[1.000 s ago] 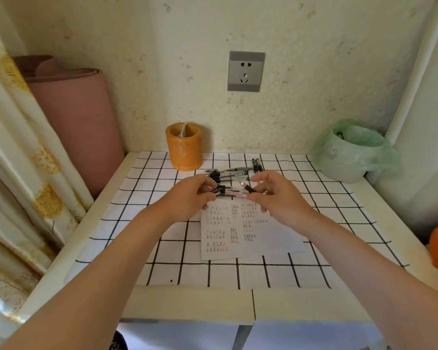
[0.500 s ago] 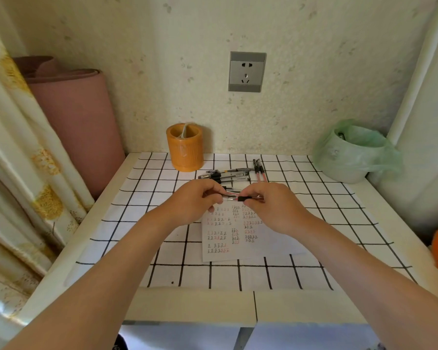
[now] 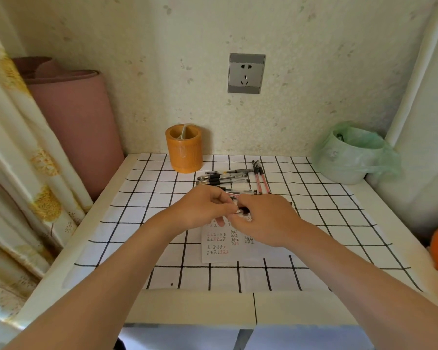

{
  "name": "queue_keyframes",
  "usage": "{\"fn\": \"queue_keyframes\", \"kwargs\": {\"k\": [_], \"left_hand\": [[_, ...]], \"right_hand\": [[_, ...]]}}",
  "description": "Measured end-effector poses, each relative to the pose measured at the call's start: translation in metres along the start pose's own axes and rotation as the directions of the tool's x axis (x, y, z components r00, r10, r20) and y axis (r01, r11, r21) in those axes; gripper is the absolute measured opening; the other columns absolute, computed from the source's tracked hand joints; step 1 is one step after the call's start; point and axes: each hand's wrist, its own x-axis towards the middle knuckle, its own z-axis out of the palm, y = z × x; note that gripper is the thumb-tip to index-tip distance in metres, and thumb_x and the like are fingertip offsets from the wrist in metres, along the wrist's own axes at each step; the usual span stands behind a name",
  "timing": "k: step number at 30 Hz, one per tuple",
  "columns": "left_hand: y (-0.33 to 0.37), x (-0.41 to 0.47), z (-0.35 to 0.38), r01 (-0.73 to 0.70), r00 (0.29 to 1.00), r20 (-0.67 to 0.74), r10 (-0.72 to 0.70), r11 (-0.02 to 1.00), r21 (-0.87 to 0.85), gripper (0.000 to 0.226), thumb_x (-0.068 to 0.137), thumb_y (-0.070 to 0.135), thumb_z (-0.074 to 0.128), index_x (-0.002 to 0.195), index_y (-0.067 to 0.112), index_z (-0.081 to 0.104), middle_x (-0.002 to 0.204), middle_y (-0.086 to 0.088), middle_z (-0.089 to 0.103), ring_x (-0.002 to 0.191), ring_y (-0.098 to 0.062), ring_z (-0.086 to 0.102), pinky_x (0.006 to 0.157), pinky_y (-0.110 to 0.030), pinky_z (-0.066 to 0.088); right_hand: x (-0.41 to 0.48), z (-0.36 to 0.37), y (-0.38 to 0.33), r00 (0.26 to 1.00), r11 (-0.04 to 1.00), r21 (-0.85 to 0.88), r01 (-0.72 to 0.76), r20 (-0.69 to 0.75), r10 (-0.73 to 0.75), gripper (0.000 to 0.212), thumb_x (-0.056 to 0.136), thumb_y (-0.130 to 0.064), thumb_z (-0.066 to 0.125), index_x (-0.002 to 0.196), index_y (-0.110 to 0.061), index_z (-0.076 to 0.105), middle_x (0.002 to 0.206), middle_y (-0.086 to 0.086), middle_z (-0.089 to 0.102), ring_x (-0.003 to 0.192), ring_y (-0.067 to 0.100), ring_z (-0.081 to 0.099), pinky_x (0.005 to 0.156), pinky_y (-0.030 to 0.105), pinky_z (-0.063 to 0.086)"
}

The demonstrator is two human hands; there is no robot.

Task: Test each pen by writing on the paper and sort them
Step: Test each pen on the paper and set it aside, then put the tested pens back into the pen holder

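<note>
Observation: both grips meet low over the table (image 3: pixel 187 306), working one pen (image 3: pixel 243 211). Left grip (image 3: pixel 200 208): fingers curled, clamped on the pen's near-hidden barrel. Right grip (image 3: pixel 266 223): thumb and fingertips pinched on the dark end of the same pen; whether that dark piece is a cap or a collar cannot be told. The grips are touching or very nearly so. The pen is held just above the paper (image 3: pixel 218 257), not on it. The paper lies directly beneath the grips and runs toward the person, with rows of black and red test marks on it. Just beyond the grips is a loose heap of black pens (image 3: pixel 223 178), and to the right of that heap are two red pens (image 3: pixel 259 178) laid side by side. Farther beyond the left grip stands an orange holder (image 3: pixel 184 152). Well off to the right of the right grip is a bin (image 3: pixel 347 157) lined with a green bag. Judgement: capping or uncapping is in hand. Risks: a sharp pull may let the small dark piece slip from the pinch and roll into the heap. A bare tip this close to the paper could leave a stray stroke among the marks. A knuckle may nudge the heap into the red pair, mixing the sorts.
</note>
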Motion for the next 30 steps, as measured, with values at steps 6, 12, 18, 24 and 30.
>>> {"fn": "queue_keyframes", "kwargs": {"k": [6, 12, 18, 24, 30], "left_hand": [[-0.004, 0.002, -0.011, 0.010, 1.000, -0.011, -0.009, 0.996, 0.088, 0.029, 0.098, 0.036, 0.051, 0.093, 0.022, 0.075, 0.088, 0.008, 0.074, 0.081, -0.007, 0.066, 0.073, -0.024, 0.047], [-0.036, 0.011, -0.017, -0.030, 0.998, -0.016, 0.054, 0.750, 0.661, 0.036, 0.087, 0.043, 0.066, 0.121, 0.033, 0.060, 0.116, 0.011, 0.052, 0.115, -0.009, 0.043, 0.093, -0.032, 0.044], [-0.043, 0.014, -0.016, -0.009, 0.999, 0.035, -0.019, 0.736, 0.677, 0.060, 0.080, 0.050, 0.072, 0.134, 0.035, 0.051, 0.130, 0.007, 0.041, 0.126, -0.013, 0.031, 0.102, -0.037, 0.040], [-0.045, 0.010, -0.027, -0.007, 0.997, 0.062, -0.048, 0.728, 0.685, 0.062, 0.081, 0.047, 0.074, 0.136, 0.036, 0.050, 0.134, 0.003, 0.040, 0.130, -0.016, 0.031, 0.102, -0.037, 0.039], [-0.048, 0.006, -0.033, 0.010, 0.998, 0.039, -0.054, 0.703, 0.711, 0.064, 0.081, 0.047, 0.073, 0.138, 0.034, 0.048, 0.137, 0.001, 0.040, 0.131, -0.020, 0.033, 0.102, -0.040, 0.041]], "right_hand": [[0.009, 0.002, -0.002, 0.993, 0.993, -0.074, -0.093, 0.065, 0.097, 0.061, 0.083, -0.075, 0.033, 0.065, -0.021, 0.058, 0.056, -0.003, 0.055, 0.055, 0.009, 0.051, 0.051, 0.028, 0.032], [0.024, -0.001, 0.001, 0.971, 0.971, -0.025, -0.237, 0.025, 0.237, 0.053, 0.082, -0.064, 0.047, 0.055, -0.019, 0.046, 0.050, -0.001, 0.048, 0.056, 0.019, 0.057, 0.051, 0.027, 0.038], [0.049, 0.008, 0.001, 0.965, 0.957, 0.144, -0.250, -0.040, 0.258, 0.030, 0.097, -0.052, 0.045, 0.098, -0.023, 0.055, 0.082, -0.003, 0.064, 0.072, 0.015, 0.056, 0.061, 0.031, 0.036], [0.067, 0.021, 0.013, 0.978, 0.960, 0.206, -0.190, -0.046, 0.204, 0.044, 0.086, 0.005, 0.053, 0.123, -0.018, 0.062, 0.108, 0.000, 0.044, 0.100, 0.022, 0.054, 0.086, 0.026, 0.043], [0.072, 0.032, 0.011, 0.989, 0.994, 0.060, -0.096, -0.111, 0.103, 0.042, 0.096, -0.006, 0.048, 0.130, -0.026, 0.063, 0.113, 0.003, 0.058, 0.106, 0.023, 0.056, 0.088, 0.036, 0.047]]}}
